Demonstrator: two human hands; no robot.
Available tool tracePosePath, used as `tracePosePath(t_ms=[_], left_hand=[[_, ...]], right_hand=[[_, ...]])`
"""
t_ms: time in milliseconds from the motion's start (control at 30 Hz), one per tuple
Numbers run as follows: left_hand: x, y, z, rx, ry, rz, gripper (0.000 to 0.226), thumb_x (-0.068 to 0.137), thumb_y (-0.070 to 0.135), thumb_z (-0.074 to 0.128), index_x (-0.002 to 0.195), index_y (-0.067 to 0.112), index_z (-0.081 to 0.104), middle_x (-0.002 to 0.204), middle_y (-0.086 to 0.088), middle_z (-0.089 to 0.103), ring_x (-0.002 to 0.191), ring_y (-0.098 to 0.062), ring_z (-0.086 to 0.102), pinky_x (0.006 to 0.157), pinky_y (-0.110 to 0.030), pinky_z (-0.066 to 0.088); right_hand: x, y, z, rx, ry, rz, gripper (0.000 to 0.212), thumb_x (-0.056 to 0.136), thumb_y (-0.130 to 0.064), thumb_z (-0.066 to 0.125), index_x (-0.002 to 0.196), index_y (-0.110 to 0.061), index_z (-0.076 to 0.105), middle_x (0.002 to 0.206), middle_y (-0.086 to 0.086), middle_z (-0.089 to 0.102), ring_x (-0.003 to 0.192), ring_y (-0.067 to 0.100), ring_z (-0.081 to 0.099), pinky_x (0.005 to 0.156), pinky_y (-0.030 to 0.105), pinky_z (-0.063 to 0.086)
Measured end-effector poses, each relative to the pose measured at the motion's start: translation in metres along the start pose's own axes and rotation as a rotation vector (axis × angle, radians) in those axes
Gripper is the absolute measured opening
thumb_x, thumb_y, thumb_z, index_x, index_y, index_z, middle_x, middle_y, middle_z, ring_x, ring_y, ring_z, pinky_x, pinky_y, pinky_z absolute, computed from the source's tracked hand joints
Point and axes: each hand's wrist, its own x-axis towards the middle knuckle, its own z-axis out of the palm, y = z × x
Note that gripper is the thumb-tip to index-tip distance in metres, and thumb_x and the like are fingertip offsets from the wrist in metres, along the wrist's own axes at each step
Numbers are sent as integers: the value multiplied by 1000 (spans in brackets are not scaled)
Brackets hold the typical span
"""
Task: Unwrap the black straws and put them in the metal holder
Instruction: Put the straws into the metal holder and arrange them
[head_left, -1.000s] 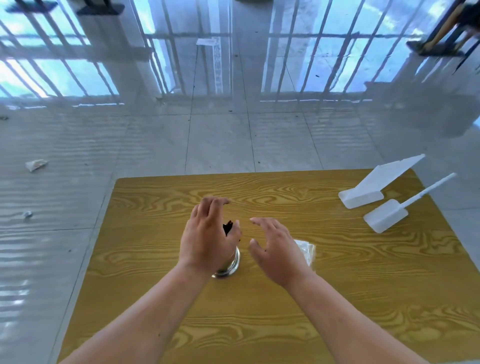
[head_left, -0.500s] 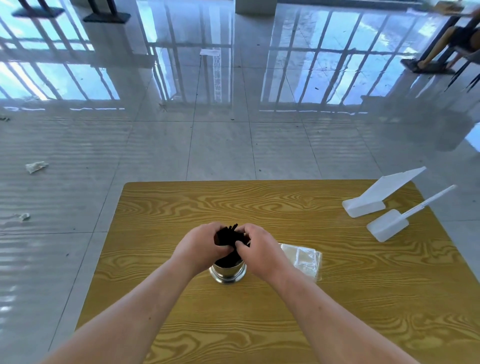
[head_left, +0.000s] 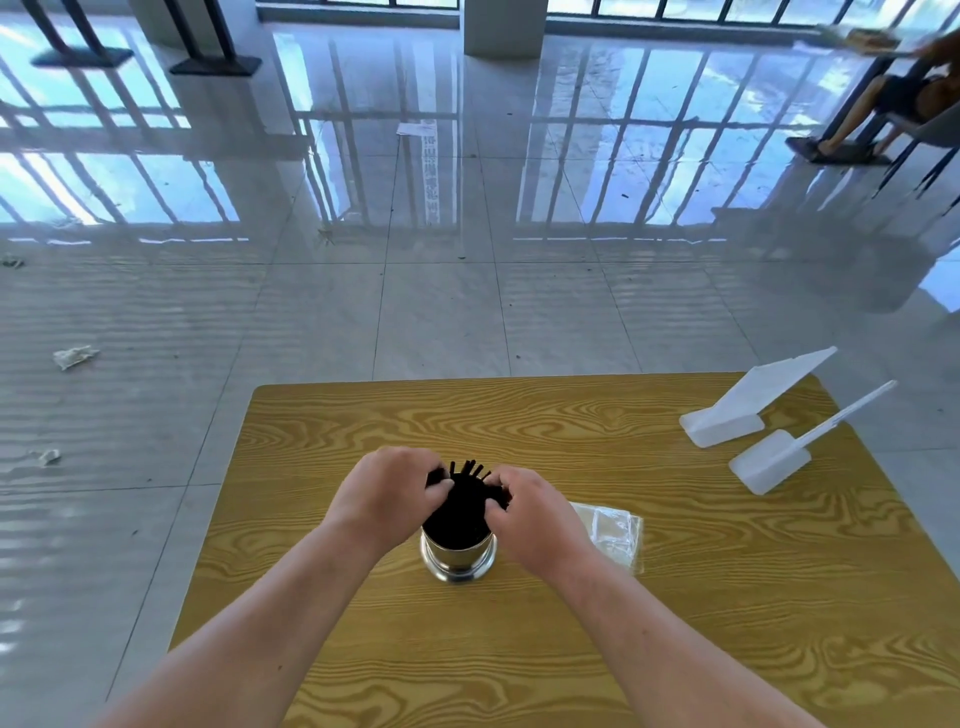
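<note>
Black straws (head_left: 464, 506) are bunched upright in the metal holder (head_left: 458, 560), tops fanning out above the rim. Holder stands on the wooden desk (head_left: 571, 649), roughly centre, slightly toward the near side.

Left hand (head_left: 388, 498): grip closed around the left side of the straw bundle, fingers curled in over the tops. Right hand (head_left: 531, 512): grip closed on the right side of the same bundle, fingertips pressed into the straws. Both hands touch the straws above the holder's rim; neither appears to touch the metal itself, though the palms hide part of it.

Clear plastic wrapper (head_left: 613, 530) lies flat on the desk just right of the holder, partly behind the right wrist. Can't tell if anything is left inside it.

Far right corner of the desk: white plastic stand (head_left: 748, 410) with a slanted panel, and next to it a white scoop (head_left: 774, 460) with a long handle pointing away. Both well apart from the holder.

Glossy tile floor (head_left: 441, 312) beyond the desk, a few scraps of crumpled paper (head_left: 74, 357) at left.
</note>
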Motion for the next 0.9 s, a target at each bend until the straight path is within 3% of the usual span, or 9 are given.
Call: tracePosePath(t_ms=[167, 367, 500, 600, 667, 733, 800, 833, 900], left_hand=[[2, 13, -45, -28, 59, 2, 13, 87, 40, 72, 82, 30, 78, 65, 13, 70, 60, -2, 63, 53, -23, 47], [6, 14, -102, -213, 117, -57, 8, 79, 48, 75, 77, 40, 76, 60, 19, 72, 50, -1, 67, 46, -22, 53], [13, -5, -117, -339, 237, -60, 15, 72, 59, 69, 81, 49, 75, 59, 17, 73, 51, -3, 69, 54, -36, 63], [18, -19, -112, -709, 375, -141, 21, 74, 53, 75, 84, 36, 81, 65, 3, 77, 60, -19, 76, 68, -47, 67], [16, -23, -103, -1024, 429, -234, 24, 74, 48, 81, 88, 29, 84, 72, -4, 79, 65, -18, 77, 72, -42, 67], [13, -23, -90, -1213, 423, -338, 20, 80, 39, 84, 91, 22, 84, 78, -7, 80, 68, -17, 76, 72, -36, 66], [8, -18, -76, -1337, 359, -406, 13, 85, 28, 84, 89, 15, 84, 79, -9, 79, 68, -17, 74, 68, -32, 64], [6, -13, -69, -1402, 312, -434, 11, 84, 25, 85, 86, 14, 85, 77, -9, 78, 67, -17, 74, 66, -30, 62], [0, -5, -58, -1532, 198, -488, 11, 76, 25, 85, 81, 14, 85, 76, -8, 76, 65, -15, 73, 63, -27, 62]], right_hand=[[-4, -4, -11, 4, 74, -28, 16, 99, -32, 60, 113, -35, 68, 94, -15, 67, 77, 4, 65, 61, 18, 50], [3, -9, -27, 42, 129, -50, 13, 101, -26, 61, 111, -28, 70, 89, -9, 70, 56, 0, 55, 57, 19, 47], [8, -11, -35, 77, 221, -54, 14, 102, -19, 60, 102, -27, 71, 73, -13, 67, 56, -3, 57, 48, 16, 42], [10, -11, -37, 212, 288, -21, 25, 98, -10, 58, 86, -27, 71, 52, -15, 60, 41, 5, 45, 40, 17, 33], [10, -14, -38, 322, 282, 6, 28, 95, -8, 57, 78, -25, 73, 45, -11, 54, 39, 5, 37, 39, 18, 29], [10, -22, -40, 479, 128, 17, 22, 90, -16, 56, 84, -24, 76, 52, -8, 57, 44, 10, 39, 41, 22, 31], [10, -35, -42, 671, -189, 47, 26, 89, -31, 63, 113, -26, 74, 79, 1, 70, 54, 11, 52, 49, 26, 42], [12, -41, -42, 774, -321, 74, 44, 89, -40, 68, 130, -22, 64, 97, 7, 72, 63, 13, 60, 55, 28, 48], [17, -54, -44, 1049, -397, 148, 72, 85, -52, 78, 140, -15, 51, 118, 13, 69, 77, 20, 69, 64, 33, 57]])
